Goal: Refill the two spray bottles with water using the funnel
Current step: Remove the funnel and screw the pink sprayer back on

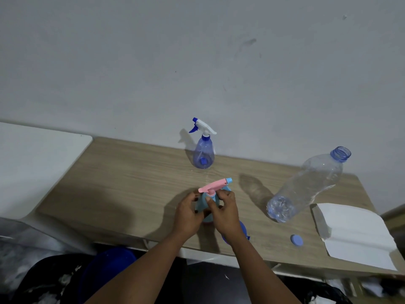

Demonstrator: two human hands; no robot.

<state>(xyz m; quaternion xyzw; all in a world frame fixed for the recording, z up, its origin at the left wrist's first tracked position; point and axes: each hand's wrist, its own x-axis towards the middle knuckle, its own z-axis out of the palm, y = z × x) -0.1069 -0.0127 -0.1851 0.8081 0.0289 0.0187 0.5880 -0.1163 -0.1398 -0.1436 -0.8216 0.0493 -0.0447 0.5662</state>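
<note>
A light blue spray bottle with a pink trigger head (213, 187) stands near the table's front edge. My left hand (188, 213) grips its body. My right hand (225, 212) pinches the collar just under the pink head. A blue funnel (245, 232) lies behind my right wrist, mostly hidden. A second spray bottle (203, 153), clear blue with a white and blue head, stands upright by the wall. A large clear water bottle (306, 185) stands open at the right, nearly empty. Its blue cap (296, 240) lies on the table.
The wooden table (122, 183) runs along a grey wall. A white folded sheet (355, 231) lies at the right front corner. A white surface (32, 165) adjoins the table at the left. Dark clutter lies below the front edge.
</note>
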